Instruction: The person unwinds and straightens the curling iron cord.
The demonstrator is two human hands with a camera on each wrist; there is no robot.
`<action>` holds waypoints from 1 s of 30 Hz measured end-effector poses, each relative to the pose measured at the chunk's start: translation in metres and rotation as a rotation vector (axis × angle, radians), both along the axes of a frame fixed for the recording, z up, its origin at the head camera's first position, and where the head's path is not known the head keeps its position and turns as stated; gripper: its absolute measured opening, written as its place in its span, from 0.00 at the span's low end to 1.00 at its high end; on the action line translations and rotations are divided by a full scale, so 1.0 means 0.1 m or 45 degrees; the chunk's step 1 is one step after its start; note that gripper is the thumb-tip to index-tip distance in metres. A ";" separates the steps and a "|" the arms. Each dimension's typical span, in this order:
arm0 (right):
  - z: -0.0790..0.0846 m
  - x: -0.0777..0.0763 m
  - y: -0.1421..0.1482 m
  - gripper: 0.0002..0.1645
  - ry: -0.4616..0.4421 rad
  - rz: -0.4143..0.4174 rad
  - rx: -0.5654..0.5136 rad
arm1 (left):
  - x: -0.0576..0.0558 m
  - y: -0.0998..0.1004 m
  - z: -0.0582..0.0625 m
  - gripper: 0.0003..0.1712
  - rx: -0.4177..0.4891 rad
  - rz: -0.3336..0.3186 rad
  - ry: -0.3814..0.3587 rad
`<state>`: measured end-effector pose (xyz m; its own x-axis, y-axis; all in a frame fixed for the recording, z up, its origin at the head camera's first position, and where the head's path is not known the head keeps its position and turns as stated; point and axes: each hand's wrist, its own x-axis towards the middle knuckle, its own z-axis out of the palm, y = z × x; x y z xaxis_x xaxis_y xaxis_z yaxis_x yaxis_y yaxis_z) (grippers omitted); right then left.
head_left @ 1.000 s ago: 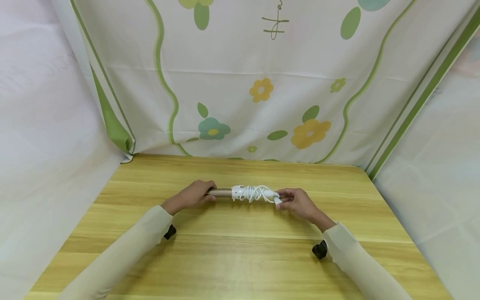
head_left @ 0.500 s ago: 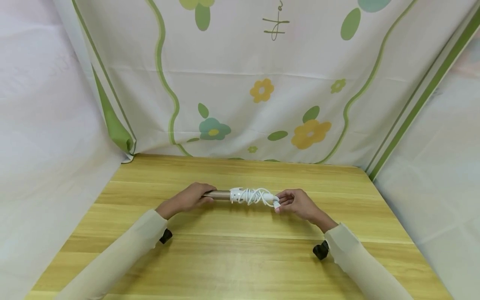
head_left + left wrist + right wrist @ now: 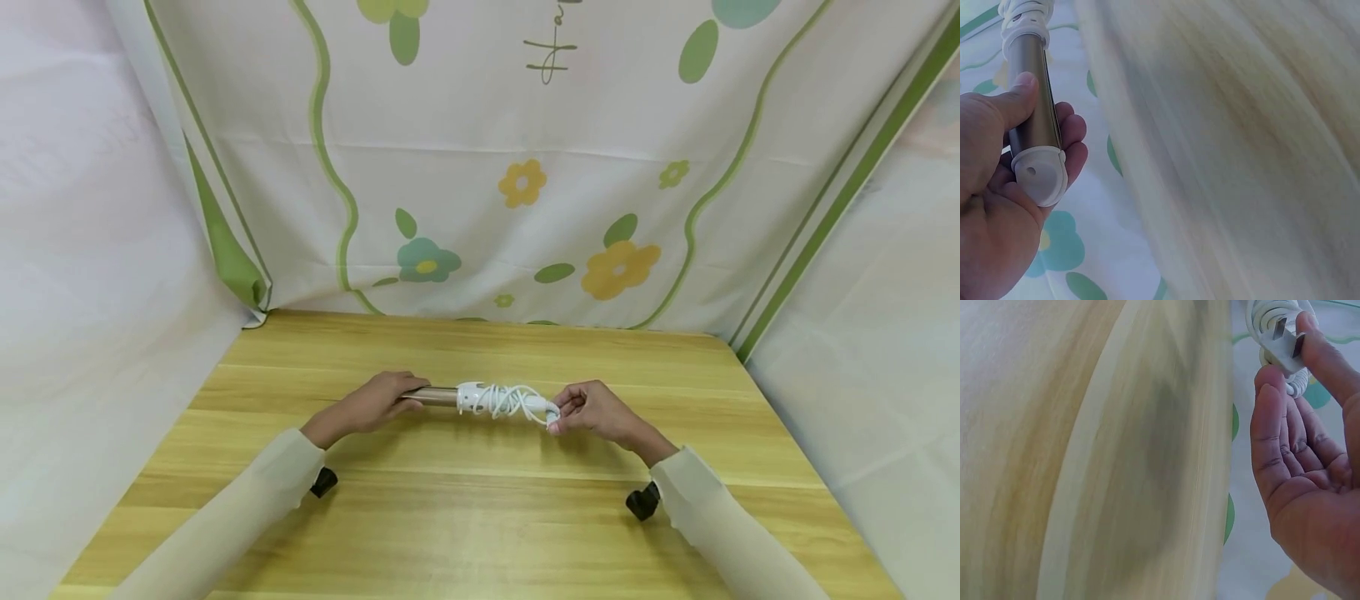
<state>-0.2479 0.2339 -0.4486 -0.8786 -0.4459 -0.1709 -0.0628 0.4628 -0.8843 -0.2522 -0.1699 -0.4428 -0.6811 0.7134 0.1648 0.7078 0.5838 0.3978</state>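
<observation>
A slim hair iron (image 3: 437,397) with a bronze body is held level over the table, a white cord (image 3: 504,400) wound in loops around its white end. My left hand (image 3: 373,402) grips the bronze part. The left wrist view shows the thumb lying along it and the fingers behind, near a white rounded end cap (image 3: 1041,178). At the cord's end, my right hand (image 3: 598,413) pinches the white plug (image 3: 1284,351) between thumb and fingertips. Two flat metal prongs stick out of the plug in the right wrist view.
Beneath both hands lies a wood-grain table (image 3: 480,517). A white cloth with printed flowers (image 3: 450,208) hangs behind its far edge, and pale cloth walls (image 3: 862,350) stand at both sides. Each wrist carries a small black device (image 3: 642,502).
My left hand has moved a little to the left and closer to me, bringing the hair iron with it. The right hand stays almost in place, still pinching the plug, which has turned slightly.
</observation>
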 end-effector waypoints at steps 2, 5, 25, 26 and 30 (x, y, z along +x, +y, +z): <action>0.00 0.01 0.00 0.21 0.005 -0.003 -0.014 | 0.01 0.00 0.00 0.19 0.003 0.000 0.000; 0.00 0.01 -0.01 0.18 0.030 -0.010 -0.053 | 0.02 0.00 0.02 0.19 0.018 -0.006 -0.010; 0.02 0.02 -0.05 0.24 -0.021 0.073 -0.080 | 0.04 -0.09 0.02 0.17 0.042 0.009 0.002; 0.01 0.02 -0.05 0.24 -0.015 0.072 -0.077 | 0.04 -0.09 0.02 0.17 0.044 0.011 -0.003; 0.01 0.02 -0.06 0.22 0.009 0.056 -0.057 | 0.05 -0.09 0.02 0.17 0.052 0.015 -0.006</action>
